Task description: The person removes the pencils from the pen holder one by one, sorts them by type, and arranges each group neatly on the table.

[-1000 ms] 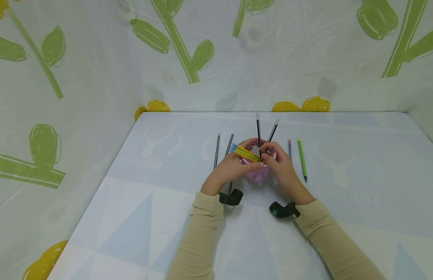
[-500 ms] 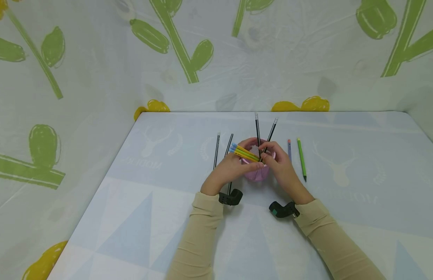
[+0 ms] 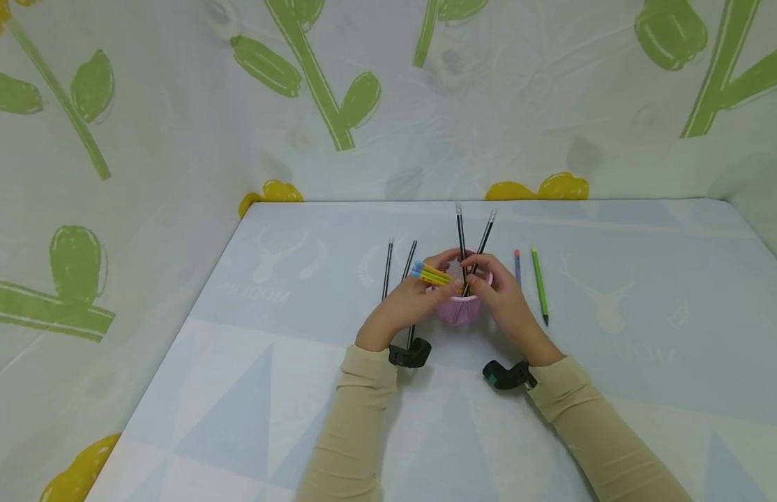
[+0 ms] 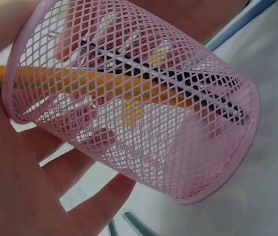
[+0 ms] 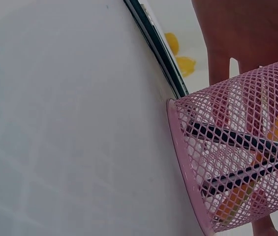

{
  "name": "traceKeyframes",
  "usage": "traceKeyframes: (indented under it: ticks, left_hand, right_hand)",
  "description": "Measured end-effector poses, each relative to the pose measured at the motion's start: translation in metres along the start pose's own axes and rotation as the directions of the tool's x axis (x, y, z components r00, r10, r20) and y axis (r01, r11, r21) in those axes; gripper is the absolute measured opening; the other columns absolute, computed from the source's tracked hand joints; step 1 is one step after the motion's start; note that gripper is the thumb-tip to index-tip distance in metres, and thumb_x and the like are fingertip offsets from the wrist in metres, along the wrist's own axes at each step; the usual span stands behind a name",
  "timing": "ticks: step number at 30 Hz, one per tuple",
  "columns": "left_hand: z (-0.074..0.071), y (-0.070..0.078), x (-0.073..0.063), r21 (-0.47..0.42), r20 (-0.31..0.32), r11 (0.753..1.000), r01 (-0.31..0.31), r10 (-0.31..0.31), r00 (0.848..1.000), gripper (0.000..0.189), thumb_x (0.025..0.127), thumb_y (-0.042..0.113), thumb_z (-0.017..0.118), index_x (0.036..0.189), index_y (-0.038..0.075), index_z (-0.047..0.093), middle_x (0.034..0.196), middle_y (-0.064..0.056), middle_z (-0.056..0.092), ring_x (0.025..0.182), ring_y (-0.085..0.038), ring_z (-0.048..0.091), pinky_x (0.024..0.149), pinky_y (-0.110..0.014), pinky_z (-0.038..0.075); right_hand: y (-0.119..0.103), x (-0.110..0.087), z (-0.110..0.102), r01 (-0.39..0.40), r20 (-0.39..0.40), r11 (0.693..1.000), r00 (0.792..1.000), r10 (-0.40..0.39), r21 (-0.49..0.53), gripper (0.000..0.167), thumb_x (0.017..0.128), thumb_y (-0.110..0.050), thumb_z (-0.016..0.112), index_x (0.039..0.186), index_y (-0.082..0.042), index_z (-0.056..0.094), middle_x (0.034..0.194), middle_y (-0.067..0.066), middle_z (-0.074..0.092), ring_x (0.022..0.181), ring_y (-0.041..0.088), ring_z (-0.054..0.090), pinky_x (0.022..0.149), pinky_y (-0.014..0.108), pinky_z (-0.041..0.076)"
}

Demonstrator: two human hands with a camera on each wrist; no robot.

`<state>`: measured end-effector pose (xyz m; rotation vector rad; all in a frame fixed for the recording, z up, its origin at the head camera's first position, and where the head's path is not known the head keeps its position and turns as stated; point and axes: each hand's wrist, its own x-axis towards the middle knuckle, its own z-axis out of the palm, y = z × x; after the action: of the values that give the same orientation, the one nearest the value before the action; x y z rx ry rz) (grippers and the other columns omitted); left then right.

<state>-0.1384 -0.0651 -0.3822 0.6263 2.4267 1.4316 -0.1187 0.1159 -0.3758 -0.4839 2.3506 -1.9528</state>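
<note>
A pink mesh pencil cup [image 3: 459,312] sits between the two hands. My left hand [image 3: 404,303] wraps its left side, fingers spread along the mesh in the left wrist view. The thumb lies over several yellow pencils [image 3: 431,274] with blue ends that lean out of the cup to the left. My right hand [image 3: 504,300] is at the right rim, thumb and fingertips pinching two black pencils with white stripes [image 3: 461,233] that stand up from the cup. Through the mesh [image 4: 207,162], the lower parts of the black pencils and an orange-yellow pencil [image 4: 79,78] cross inside.
Two more black pencils [image 3: 387,268] lie left of the cup, one partly behind the left hand. To the right lie a green pencil [image 3: 540,282] and a blue pencil [image 3: 517,263] with a pinkish end. The patterned table [image 3: 238,418] meets a cloth wall at the back.
My left thumb has moved up from the cup's front rim onto the yellow pencils. The yellow pencils have shifted slightly; the right hand keeps its hold on the black pencils.
</note>
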Motion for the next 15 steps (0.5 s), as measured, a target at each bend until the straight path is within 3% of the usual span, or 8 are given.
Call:
traceKeyframes:
  ticks: [5, 15]
  left_hand:
    - [-0.0027, 0.0023, -0.0019, 0.021, -0.016, 1.000, 0.011, -0.011, 1.000, 0.045, 0.093, 0.045, 0.035, 0.137, 0.040, 0.027, 0.140, 0.007, 0.032, 0.126, -0.013, 0.031, 0.099, -0.042, 0.029]
    - [-0.0028, 0.0008, -0.0020, 0.079, -0.076, 0.997, 0.011, -0.005, 0.997, 0.044, 0.094, 0.045, 0.032, 0.138, 0.039, 0.028, 0.138, 0.007, 0.036, 0.125, -0.016, 0.034, 0.098, -0.047, 0.030]
  right_hand:
    - [-0.0016, -0.0001, 0.0001, -0.011, -0.007, 1.000, 1.000, 0.011, -0.016, 0.024, 0.092, -0.012, 0.043, 0.114, -0.002, 0.046, 0.136, 0.012, 0.037, 0.130, 0.028, 0.023, 0.099, 0.058, 0.015]
    - [0.0045, 0.0008, 0.0009, 0.005, -0.011, 1.000, 1.000, -0.005, 0.000, 0.024, 0.092, -0.012, 0.044, 0.113, -0.002, 0.047, 0.135, 0.011, 0.038, 0.130, 0.024, 0.023, 0.101, 0.055, 0.015]
